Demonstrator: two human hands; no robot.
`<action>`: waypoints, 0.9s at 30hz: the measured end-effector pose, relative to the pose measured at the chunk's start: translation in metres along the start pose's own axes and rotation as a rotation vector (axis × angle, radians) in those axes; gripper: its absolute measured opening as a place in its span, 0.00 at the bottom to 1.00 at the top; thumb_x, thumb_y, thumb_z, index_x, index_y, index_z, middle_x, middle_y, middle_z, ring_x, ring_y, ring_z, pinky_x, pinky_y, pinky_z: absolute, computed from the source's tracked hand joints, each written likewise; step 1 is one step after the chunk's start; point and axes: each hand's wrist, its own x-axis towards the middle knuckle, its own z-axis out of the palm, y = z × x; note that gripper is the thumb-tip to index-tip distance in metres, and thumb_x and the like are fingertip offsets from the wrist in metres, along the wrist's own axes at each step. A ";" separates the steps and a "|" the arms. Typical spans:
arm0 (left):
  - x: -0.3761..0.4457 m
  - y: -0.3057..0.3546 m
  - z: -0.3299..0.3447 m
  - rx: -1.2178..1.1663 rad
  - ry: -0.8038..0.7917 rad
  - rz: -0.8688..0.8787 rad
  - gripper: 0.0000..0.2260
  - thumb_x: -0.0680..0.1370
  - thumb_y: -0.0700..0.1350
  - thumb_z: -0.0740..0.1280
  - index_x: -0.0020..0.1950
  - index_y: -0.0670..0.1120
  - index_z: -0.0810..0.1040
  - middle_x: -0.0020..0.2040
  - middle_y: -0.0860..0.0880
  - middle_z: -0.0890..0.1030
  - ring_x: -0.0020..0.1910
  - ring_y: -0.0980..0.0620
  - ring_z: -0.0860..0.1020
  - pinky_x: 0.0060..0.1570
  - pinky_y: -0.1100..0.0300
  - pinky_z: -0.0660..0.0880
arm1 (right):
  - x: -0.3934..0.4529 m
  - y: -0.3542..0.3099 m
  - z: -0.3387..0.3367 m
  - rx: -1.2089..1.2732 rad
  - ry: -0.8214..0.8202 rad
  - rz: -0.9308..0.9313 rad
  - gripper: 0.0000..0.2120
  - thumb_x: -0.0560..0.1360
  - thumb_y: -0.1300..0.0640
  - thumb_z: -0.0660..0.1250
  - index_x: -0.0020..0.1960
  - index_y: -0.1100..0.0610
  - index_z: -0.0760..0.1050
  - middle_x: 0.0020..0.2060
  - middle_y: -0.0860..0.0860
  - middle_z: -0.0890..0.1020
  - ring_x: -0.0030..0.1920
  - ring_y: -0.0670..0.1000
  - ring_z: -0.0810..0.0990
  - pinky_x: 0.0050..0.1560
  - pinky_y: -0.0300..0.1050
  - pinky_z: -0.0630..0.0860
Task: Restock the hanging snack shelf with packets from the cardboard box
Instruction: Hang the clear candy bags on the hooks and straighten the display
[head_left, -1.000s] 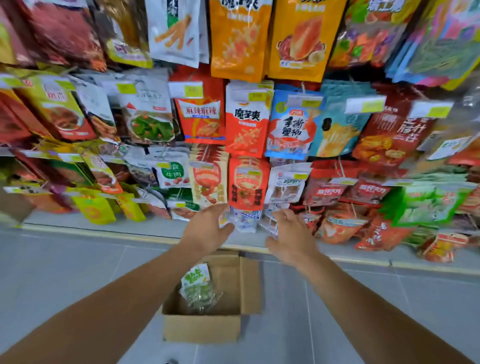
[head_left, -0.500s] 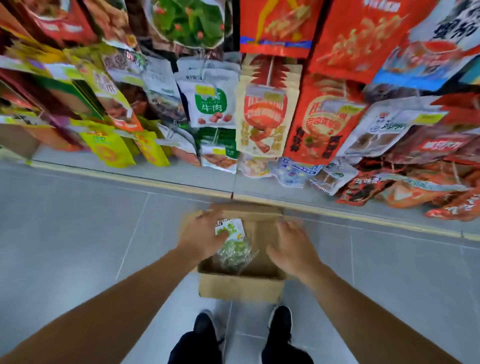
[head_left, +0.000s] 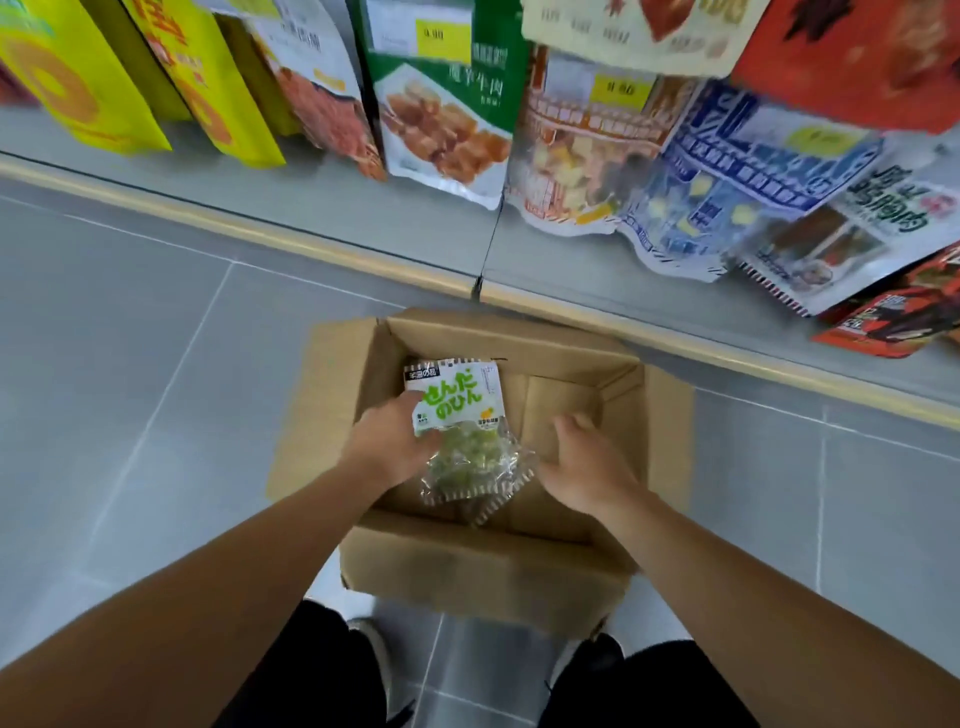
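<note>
Our cardboard box (head_left: 483, 577) sits on the floor (head_left: 130, 364) beneath the hanging snack shelf (head_left: 447, 104). Inside it, our left hand (head_left: 387, 447) pinches the packet (head_left: 460, 431) by its stiffer printed header; it looks light, crinkly, slippery. Our right hand (head_left: 587, 467) hovers open beside it.

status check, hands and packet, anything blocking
Left hand grips green snack packet inside cardboard box. Right hand open beside it, holding nothing. Nothing in the way.
</note>
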 end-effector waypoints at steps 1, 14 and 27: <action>0.011 -0.006 0.009 -0.006 -0.023 -0.015 0.28 0.77 0.52 0.68 0.75 0.47 0.66 0.67 0.43 0.77 0.65 0.40 0.74 0.58 0.53 0.73 | 0.012 0.002 0.006 0.009 -0.008 -0.002 0.26 0.79 0.47 0.64 0.72 0.57 0.65 0.65 0.53 0.70 0.66 0.57 0.72 0.61 0.51 0.74; 0.137 -0.071 0.118 -0.169 -0.075 -0.169 0.31 0.74 0.53 0.71 0.71 0.41 0.66 0.66 0.42 0.75 0.64 0.41 0.75 0.60 0.52 0.73 | 0.168 0.024 0.119 0.233 -0.089 0.015 0.19 0.76 0.54 0.68 0.64 0.56 0.68 0.57 0.53 0.76 0.53 0.52 0.77 0.50 0.48 0.77; 0.144 -0.078 0.140 -0.932 -0.094 -0.149 0.09 0.74 0.31 0.70 0.53 0.38 0.81 0.53 0.38 0.84 0.52 0.39 0.82 0.57 0.44 0.79 | 0.169 0.039 0.147 0.784 -0.229 0.169 0.14 0.75 0.63 0.72 0.58 0.54 0.74 0.49 0.49 0.79 0.49 0.48 0.79 0.59 0.50 0.79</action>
